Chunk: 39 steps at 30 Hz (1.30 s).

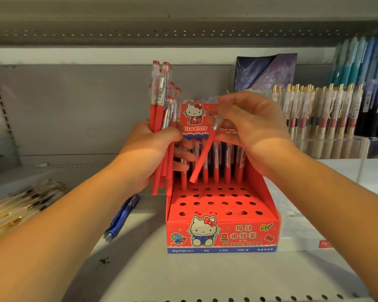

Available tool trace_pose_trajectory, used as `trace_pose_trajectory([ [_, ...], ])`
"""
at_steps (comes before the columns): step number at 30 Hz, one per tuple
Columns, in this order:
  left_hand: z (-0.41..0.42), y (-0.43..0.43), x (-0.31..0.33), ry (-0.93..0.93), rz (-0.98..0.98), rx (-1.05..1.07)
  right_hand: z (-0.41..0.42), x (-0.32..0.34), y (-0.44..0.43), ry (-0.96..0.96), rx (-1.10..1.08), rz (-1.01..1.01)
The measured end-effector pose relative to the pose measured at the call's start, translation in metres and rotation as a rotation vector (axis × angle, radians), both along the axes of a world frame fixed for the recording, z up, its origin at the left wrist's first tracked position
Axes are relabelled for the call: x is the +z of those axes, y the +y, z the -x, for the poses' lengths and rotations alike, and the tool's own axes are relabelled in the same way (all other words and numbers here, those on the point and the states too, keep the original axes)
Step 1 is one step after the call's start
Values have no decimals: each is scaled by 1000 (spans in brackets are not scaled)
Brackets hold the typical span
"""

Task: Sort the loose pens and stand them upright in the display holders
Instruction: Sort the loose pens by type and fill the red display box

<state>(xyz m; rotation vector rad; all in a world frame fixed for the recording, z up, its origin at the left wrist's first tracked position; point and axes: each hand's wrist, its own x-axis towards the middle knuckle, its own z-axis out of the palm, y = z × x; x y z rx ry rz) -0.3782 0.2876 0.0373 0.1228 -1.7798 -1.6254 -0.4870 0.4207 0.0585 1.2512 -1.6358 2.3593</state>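
Note:
A red Hello Kitty display holder [222,233] stands on the white shelf, its stepped top full of round holes. Several red pens stand upright in its back row [227,171]; the front rows of holes are bare. My left hand [148,149] grips a bundle of red pens [160,101] upright, just left of the holder. My right hand [251,125] pinches a single red pen [202,158] by its clear upper end. That pen slants down to the left, its tip hanging just above the holes near the back row.
A blue pen [121,216] lies on the shelf left of the holder. Loose gold-trimmed pens [20,203] lie in a pile at the far left. Clear holders of gold-clip pens [321,112] stand at the right, with blue pens behind them.

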Motion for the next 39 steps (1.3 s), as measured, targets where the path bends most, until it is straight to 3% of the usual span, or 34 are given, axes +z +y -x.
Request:
trace_pose_trajectory([
  [6,-3,-1,1,1,-9,15,2,-8,-8,143,-96,-138],
  [16,-5,-1,-1,-8,-19,-33,1,-20,-20,140,-37,-164],
  [23,-3,0,-1,-33,-64,-62,11,-33,-18,429,-73,-468],
  [31,-3,-1,-4,-87,2,-118,10,-29,-16,469,-108,-508],
  [34,-5,1,-4,-75,24,-145,5,-20,-11,382,-85,-444],
  [39,-6,6,-6,-94,48,-184,-3,-9,-6,-5,172,-173],
])
